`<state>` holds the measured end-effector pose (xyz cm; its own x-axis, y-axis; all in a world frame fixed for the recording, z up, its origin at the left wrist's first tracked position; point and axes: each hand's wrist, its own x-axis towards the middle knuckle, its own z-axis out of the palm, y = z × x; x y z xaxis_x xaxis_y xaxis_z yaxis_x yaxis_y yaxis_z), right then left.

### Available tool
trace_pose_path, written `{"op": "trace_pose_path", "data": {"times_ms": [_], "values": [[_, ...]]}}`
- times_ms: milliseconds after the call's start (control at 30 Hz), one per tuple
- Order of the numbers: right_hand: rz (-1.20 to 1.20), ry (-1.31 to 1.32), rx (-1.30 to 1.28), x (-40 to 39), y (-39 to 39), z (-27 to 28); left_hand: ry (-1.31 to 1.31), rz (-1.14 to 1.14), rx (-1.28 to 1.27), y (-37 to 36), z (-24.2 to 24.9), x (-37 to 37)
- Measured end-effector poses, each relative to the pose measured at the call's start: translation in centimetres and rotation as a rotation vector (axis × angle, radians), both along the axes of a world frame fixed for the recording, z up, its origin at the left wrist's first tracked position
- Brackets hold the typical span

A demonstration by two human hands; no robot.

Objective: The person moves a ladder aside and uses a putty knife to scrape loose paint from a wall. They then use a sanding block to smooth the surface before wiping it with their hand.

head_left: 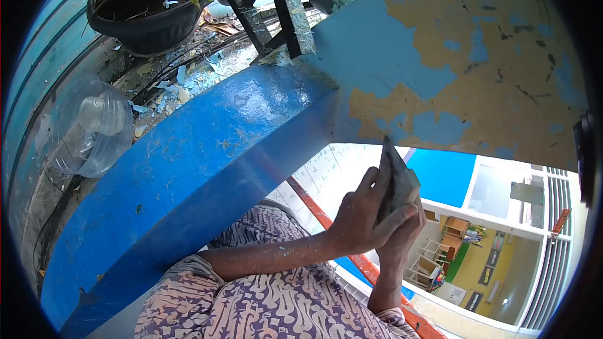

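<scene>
A grey, flat scraper-like tool (397,182) with a pointed tip stands tilted upward between my two hands. My left hand (358,216) is closed around its left side, fingers bent, with pale specks along the forearm. From below, my right hand (402,232) closes on the lower end of the same tool, partly covered by the left. The tip overlaps the lower edge of a wall (477,69), where blue paint is patchy and tan shows through. Just left of that edge runs a glossy blue ledge (207,132).
A black pot (151,28) with a plant and a clear plastic container (94,129) stand beyond the ledge, among paint flakes (182,85). A dark metal frame (270,12) rises behind it. Below my hands are an orange-red rail (314,204) and a drop to a lower floor with shelves (455,226).
</scene>
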<state>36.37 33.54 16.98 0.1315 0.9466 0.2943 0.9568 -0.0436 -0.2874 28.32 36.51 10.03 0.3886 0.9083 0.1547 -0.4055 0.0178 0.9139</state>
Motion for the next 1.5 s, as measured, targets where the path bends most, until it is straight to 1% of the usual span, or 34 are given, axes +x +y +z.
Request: {"op": "trace_pose_path", "data": {"times_ms": [33, 100, 133, 167, 233, 300, 333, 367, 433, 533, 567, 633, 667, 733, 767, 800, 833, 867, 900, 967, 1000, 1033, 1100, 1167, 1233, 1267, 1300, 1367, 1400, 1433, 1500], "values": [[0.013, -0.005, -0.004, -0.1, 0.5, -0.1, -0.005, 0.013, -0.004, 0.2, -0.1, 0.2], [-0.044, 0.055, -0.021, -0.1, 1.0, -0.8, 0.001, 0.084, -0.002, 0.0, -0.9, 0.8], [-0.018, 0.133, -0.131, 1.5, 0.8, -1.6, 0.033, 0.177, -0.022, 0.3, -1.7, 1.4], [-0.058, 0.193, -0.127, 1.9, 1.1, -3.3, 0.013, 0.195, -0.070, 0.6, -2.5, 1.5], [-0.017, 0.010, -0.145, 1.3, 1.5, -3.5, 0.023, 0.125, -0.086, 0.8, -3.0, 0.7], [0.016, 0.096, -0.103, 1.1, 0.5, -2.2, 0.039, 0.111, -0.061, 0.3, -1.8, 0.5], [0.006, 0.013, -0.078, 0.0, 0.8, -0.9, 0.013, 0.121, 0.009, -0.2, -1.3, 0.7], [-0.006, -0.070, -0.058, -0.8, 0.9, 0.1, -0.007, 0.060, -0.034, -0.5, -0.6, 0.9], [-0.035, 0.087, -0.084, 0.7, 0.2, -0.9, 0.017, 0.017, -0.037, 0.0, -0.9, 0.5], [0.041, 0.023, -0.041, 1.4, -0.1, -1.7, 0.006, 0.050, -0.011, -0.2, -1.8, 0.7], [0.006, -0.034, -0.102, 1.6, -0.4, -1.3, 0.006, 0.028, -0.016, -0.9, -1.6, 0.7], [0.005, 0.035, -0.054, 0.4, -0.4, -0.1, -0.017, 0.045, 0.024, -0.6, -1.1, 0.9], [0.011, 0.034, -0.054, 0.2, -0.2, -0.1, -0.071, 0.037, -0.028, -1.0, -0.3, 0.9], [-0.057, 0.005, -0.048, 0.1, -0.5, 0.1, -0.029, 0.040, -0.017, -0.7, -0.5, 0.7], [-0.065, 0.007, -0.043, 0.2, -0.5, -0.4, 0.017, 0.035, 0.015, -0.5, -0.6, 0.7], [-0.034, 0.030, -0.022, 0.6, -0.2, -1.2, -0.028, 0.090, 0.006, -0.5, -1.3, 1.2], [-0.009, 0.054, -0.004, 0.9, -0.2, -1.8, 0.002, 0.077, 0.003, -0.2, -1.5, 0.6], [-0.028, -0.039, -0.065, 1.2, -0.4, -1.9, -0.009, 0.091, -0.010, -0.5, -1.5, 0.8], [-0.034, -0.035, -0.052, 0.9, -0.3, -1.6, -0.020, 0.112, -0.018, -0.6, -1.6, 1.0], [0.001, -0.002, -0.076, 0.0, -0.4, -0.1, -0.013, 0.083, 0.008, -1.1, -0.8, 0.5], [-0.010, -0.071, -0.063, 0.2, -0.5, -0.1, -0.008, 0.069, 0.031, -1.0, -0.5, 0.4], [0.000, -0.074, -0.072, 0.5, -0.2, -0.6, -0.010, 0.079, 0.021, -0.9, -0.9, 0.9], [-0.022, 0.123, 0.005, 1.3, 0.0, -2.3, 0.018, 0.134, 0.041, -0.7, -2.2, 1.8], [-0.002, 0.107, 0.003, 1.6, 0.1, -2.6, 0.015, 0.111, 0.029, -0.2, -2.1, 1.3], [-0.008, 0.041, -0.070, 1.5, -0.2, -1.8, 0.050, 0.110, 0.019, -0.8, -1.8, 1.5], [0.038, 0.016, -0.047, 1.1, -0.3, -0.9, 0.010, 0.141, 0.018, -1.1, -1.4, 1.6], [0.047, 0.017, -0.044, 1.1, -0.2, -0.9, 0.012, 0.151, 0.021, -1.1, -1.0, 1.6], [0.029, 0.114, 0.014, 1.0, -0.1, -1.2, 0.076, 0.138, 0.030, -1.3, -0.7, 1.5], [0.015, 0.145, -0.005, 1.8, -0.2, -2.3, 0.085, 0.150, 0.000, -1.0, -1.6, 1.9], [0.015, 0.149, 0.003, 2.0, 0.0, -2.3, 0.089, 0.149, 0.008, -0.8, -1.5, 2.0], [0.052, 0.065, 0.020, 2.2, -0.2, -2.5, 0.121, 0.200, 0.042, -1.2, -1.5, 1.9]]}}
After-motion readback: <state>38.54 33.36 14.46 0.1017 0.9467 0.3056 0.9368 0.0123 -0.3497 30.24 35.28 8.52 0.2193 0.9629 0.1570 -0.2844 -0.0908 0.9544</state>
